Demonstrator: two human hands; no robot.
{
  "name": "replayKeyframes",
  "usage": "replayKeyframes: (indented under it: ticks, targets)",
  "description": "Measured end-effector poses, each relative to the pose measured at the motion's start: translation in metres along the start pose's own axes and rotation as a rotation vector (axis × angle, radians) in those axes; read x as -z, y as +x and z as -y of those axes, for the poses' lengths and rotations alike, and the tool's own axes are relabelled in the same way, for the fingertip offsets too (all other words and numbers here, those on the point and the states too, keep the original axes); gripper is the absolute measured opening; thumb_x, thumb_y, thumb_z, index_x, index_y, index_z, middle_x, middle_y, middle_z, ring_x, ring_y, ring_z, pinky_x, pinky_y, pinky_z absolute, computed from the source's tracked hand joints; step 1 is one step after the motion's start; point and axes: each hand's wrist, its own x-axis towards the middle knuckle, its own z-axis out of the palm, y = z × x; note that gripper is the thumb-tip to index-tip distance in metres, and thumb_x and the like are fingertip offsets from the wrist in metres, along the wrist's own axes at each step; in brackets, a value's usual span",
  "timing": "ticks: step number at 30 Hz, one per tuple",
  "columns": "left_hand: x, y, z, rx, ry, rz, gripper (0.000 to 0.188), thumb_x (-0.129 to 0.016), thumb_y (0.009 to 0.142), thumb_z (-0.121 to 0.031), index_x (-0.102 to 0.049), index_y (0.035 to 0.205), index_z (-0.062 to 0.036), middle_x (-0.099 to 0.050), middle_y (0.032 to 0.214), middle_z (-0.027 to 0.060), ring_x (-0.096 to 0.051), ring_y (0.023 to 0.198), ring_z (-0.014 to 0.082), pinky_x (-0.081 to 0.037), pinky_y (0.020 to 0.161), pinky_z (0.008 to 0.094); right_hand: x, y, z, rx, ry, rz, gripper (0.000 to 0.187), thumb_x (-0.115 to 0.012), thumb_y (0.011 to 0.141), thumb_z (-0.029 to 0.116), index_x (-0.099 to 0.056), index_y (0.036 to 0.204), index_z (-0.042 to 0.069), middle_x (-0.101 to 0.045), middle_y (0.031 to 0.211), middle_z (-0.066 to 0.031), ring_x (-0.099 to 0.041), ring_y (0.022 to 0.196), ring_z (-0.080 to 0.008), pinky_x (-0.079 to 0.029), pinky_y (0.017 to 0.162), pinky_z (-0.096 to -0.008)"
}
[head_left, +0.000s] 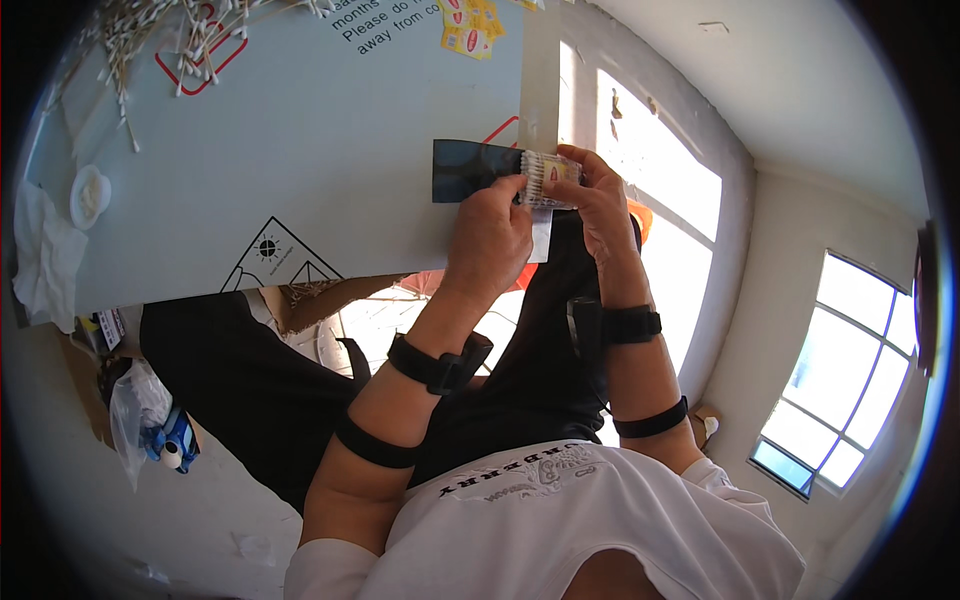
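Note:
Near the right edge of the table [350, 150], I hold a small clear pack of cotton swabs [548, 168] with a yellow label. My right hand [603, 205] wraps round its right end, thumb over the front. The fingers of my left hand [492, 232] are closed at the pack's left end, by the white swab tips. A dark, flat rectangular sheet [462, 172] lies just left of the pack, partly behind my left fingers. The undersides of both hands are hidden.
Many loose cotton swabs [205, 45] lie heaped at the far left. Yellow paper labels [468, 28] sit at the far edge. A small white dish [90, 196] and crumpled white tissue [50, 250] are on the left. Below stands an open cardboard box [340, 300].

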Motion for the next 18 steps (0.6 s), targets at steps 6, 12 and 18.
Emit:
replayKeyframes:
  ticks: [6, 12, 18]
  targets:
    - [-0.002, -0.002, 0.006, -0.123, 0.136, -0.099, 0.029, -0.058, 0.084, -0.001, -0.061, 0.111, 0.0085, -0.06, 0.062, 0.0133, -0.057, 0.048, 0.0175, -0.046, 0.049, 0.0323, -0.002, 0.002, -0.002, -0.004, -0.005, -0.02, 0.053, -0.075, 0.067, 0.0, -0.06, 0.118, -0.002, -0.062, 0.104, -0.0106, -0.061, 0.094, -0.0188, -0.049, 0.085, -0.0296]
    - [-0.006, -0.008, -0.002, 0.119, -0.004, 0.018, 0.034, -0.055, 0.083, -0.005, -0.059, 0.113, 0.0104, -0.064, 0.086, 0.0305, -0.065, 0.083, 0.0412, -0.052, 0.076, 0.044, -0.001, 0.0, 0.0, -0.004, -0.009, -0.022, 0.052, -0.075, 0.069, 0.002, -0.06, 0.118, -0.002, -0.062, 0.104, -0.0103, -0.061, 0.093, -0.0182, -0.048, 0.086, -0.0295]
    - [-0.008, -0.009, 0.006, 0.075, -0.041, 0.003, 0.039, -0.054, 0.086, -0.003, -0.055, 0.122, 0.0116, -0.059, 0.062, 0.0086, -0.057, 0.049, 0.012, -0.047, 0.047, 0.0281, -0.001, 0.003, -0.006, 0.011, -0.008, 0.012, 0.046, -0.074, 0.076, 0.009, -0.06, 0.118, -0.002, -0.063, 0.104, -0.0102, -0.061, 0.093, -0.0177, -0.047, 0.086, -0.0289]
